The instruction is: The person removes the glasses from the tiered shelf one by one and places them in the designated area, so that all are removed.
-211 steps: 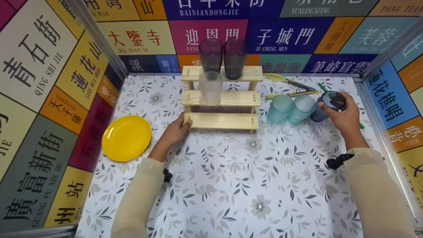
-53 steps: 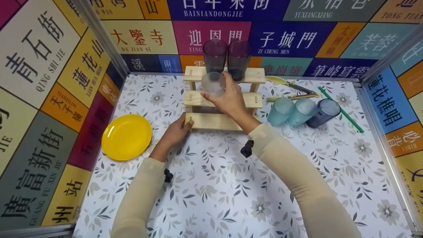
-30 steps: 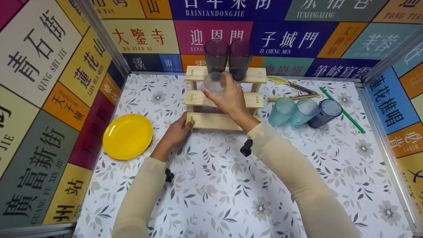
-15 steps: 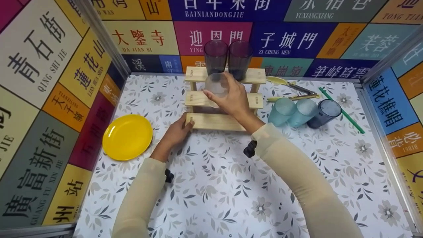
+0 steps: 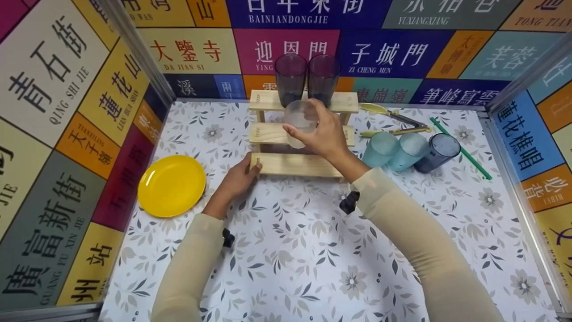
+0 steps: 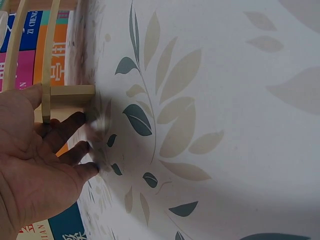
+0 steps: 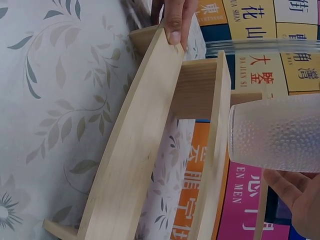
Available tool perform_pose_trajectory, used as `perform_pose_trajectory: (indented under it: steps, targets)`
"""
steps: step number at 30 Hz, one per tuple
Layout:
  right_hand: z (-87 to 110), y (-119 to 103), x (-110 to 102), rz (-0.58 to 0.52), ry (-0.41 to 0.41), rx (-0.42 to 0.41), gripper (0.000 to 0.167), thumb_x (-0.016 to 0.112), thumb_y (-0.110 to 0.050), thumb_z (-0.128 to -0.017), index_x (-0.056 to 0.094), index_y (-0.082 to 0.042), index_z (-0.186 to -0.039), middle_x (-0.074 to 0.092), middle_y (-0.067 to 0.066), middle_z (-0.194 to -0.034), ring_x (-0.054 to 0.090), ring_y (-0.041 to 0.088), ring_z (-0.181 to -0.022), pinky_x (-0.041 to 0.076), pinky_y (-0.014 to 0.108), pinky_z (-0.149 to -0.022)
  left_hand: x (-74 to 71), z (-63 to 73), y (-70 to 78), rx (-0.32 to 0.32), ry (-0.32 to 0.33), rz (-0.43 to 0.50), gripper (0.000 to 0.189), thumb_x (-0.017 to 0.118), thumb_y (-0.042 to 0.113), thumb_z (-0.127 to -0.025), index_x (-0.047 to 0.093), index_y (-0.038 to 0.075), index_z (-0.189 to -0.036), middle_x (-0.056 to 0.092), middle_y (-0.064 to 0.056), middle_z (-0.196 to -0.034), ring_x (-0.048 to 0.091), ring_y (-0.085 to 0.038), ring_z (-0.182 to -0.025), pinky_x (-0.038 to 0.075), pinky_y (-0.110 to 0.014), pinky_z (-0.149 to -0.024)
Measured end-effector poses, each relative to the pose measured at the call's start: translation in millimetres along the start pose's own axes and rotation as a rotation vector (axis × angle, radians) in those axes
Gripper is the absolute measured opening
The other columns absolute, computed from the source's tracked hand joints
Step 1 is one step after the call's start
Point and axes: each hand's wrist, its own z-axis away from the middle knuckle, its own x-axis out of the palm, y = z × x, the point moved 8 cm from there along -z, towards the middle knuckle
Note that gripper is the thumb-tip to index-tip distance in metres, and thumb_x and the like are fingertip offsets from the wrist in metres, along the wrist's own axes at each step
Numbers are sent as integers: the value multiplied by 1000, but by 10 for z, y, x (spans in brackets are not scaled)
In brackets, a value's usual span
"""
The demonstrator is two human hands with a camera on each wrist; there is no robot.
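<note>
My left hand (image 5: 240,178) grips the left end of the lowest step of a three-tier wooden rack (image 5: 297,164), thumb on top. In the left wrist view its fingers (image 6: 70,130) lie by the step's end. My right hand (image 5: 324,134) holds a clear frosted cup (image 5: 296,120) at the middle tier, thumb on the near side. The right wrist view shows that cup's bumpy side (image 7: 270,135), its base close over the middle board. On the top tier behind it, two dark purple cups (image 5: 290,76) stand side by side.
Right of the rack, two teal cups (image 5: 380,150) and a dark blue cup (image 5: 437,153) stand in a row. Behind them lie yellow-tipped tongs (image 5: 402,120) and a green straw (image 5: 469,156). A yellow plate (image 5: 171,186) sits at the left.
Earlier my right hand held the dark blue cup at the right; it released that and took hold of the clear cup. The clear cup has since shifted right. My left hand stays put.
</note>
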Motion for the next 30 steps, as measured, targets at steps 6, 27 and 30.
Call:
perform_pose_trajectory:
  steps: [6,27,30]
  targets:
    - [38,58,-127,5,1,18,88,95,-59,-82,65,-7,-146,82,14,-126,80,29,-112,64,47,-98,5,0,-4,2,-6,3,79,48,57,-116,20,18,-179,41,-21,-176,44,-45,-160,36,-61,-132]
    - [225,347,-600,7,4,20,82,96,-54,-83,66,-10,-146,81,14,-126,78,33,-113,62,53,-96,9,12,-16,-38,-29,-5,83,44,61,-116,15,15,-180,35,-21,-179,40,-43,-163,32,-59,-134]
    - [266,384,-661,13,6,27,83,97,-54,-82,66,-9,-145,82,13,-125,78,33,-113,62,52,-95,5,19,-8,-39,-30,-6,84,44,60,-117,14,14,-180,34,-22,-179,39,-44,-164,32,-59,-134]
